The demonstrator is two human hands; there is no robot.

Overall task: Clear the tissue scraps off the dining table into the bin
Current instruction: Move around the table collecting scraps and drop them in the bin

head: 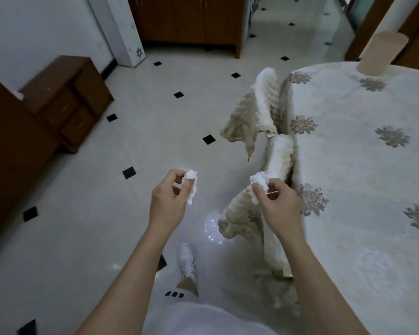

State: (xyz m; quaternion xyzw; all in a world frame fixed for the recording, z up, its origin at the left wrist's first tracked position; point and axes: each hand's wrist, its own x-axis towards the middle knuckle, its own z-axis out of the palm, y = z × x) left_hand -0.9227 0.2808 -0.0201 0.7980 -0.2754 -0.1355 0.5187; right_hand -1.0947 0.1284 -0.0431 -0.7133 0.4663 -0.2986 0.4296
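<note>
Crumpled white soft paper tissue scraps [191, 183]; matt cream woven cloth with embroidered flowers on the table [363, 151]; glossy pale floor tiles [87, 213]; dark brown wood cabinet [65, 100]

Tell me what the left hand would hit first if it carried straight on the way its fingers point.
Probably nothing near: the left hand, pinching a tissue scrap, points over bare tiled floor toward the far wooden cabinet. Depth is uncertain.

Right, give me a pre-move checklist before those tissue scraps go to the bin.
1. Left hand grips a tissue scrap: ok.
2. Right hand grips a second tissue scrap: ok.
3. Bin located: not ok, none in view.
4. Visible table free of scraps: ok; the far part is out of frame.
5. Floor ahead free of obstacles: ok.
6. Chairs beside the table clear of the hands: cannot tell.
</note>
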